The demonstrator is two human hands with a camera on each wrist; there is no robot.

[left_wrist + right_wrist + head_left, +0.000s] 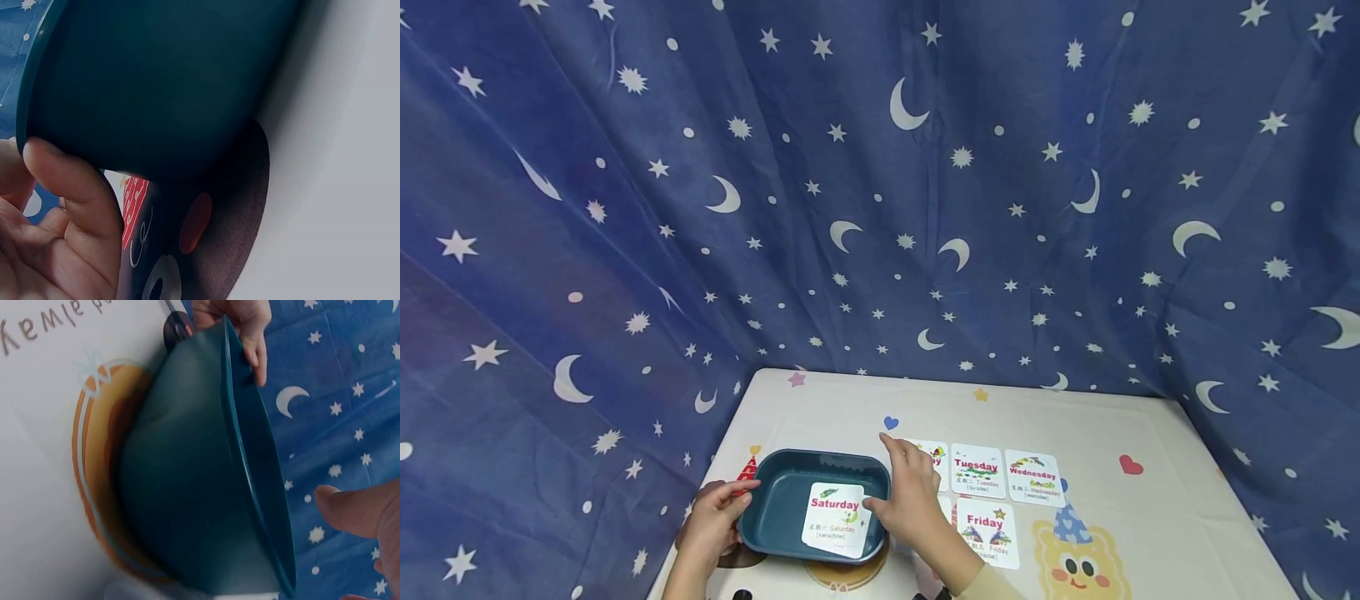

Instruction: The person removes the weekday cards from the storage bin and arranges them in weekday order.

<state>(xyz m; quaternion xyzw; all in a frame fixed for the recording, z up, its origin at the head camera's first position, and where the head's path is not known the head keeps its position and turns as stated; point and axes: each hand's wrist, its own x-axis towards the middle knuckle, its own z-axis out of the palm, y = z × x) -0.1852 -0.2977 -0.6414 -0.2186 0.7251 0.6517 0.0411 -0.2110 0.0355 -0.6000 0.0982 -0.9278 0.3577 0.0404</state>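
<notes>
A deep dark teal plastic box (778, 512) with rounded corners sits at the left front of the table. My left hand (713, 521) pinches its left rim; in the left wrist view the thumb (75, 181) lies against the outer wall. A white card marked Saturday (835, 518) lies in the right part of the box. Over the box's right rim my right hand (913, 496) is held with fingers spread, its thumb overlapping the card's edge in the head view. In the right wrist view, that thumb (356, 509) stands apart from the box and pinches nothing.
Right of the box lie cards marked Tuesday (977, 472), Wednesday (1034, 478) and Friday (987, 533). Two more cards are partly hidden behind my right hand. The table cover (865, 396) has printed cartoon figures. A blue curtain (880, 208) with moons and stars hangs behind.
</notes>
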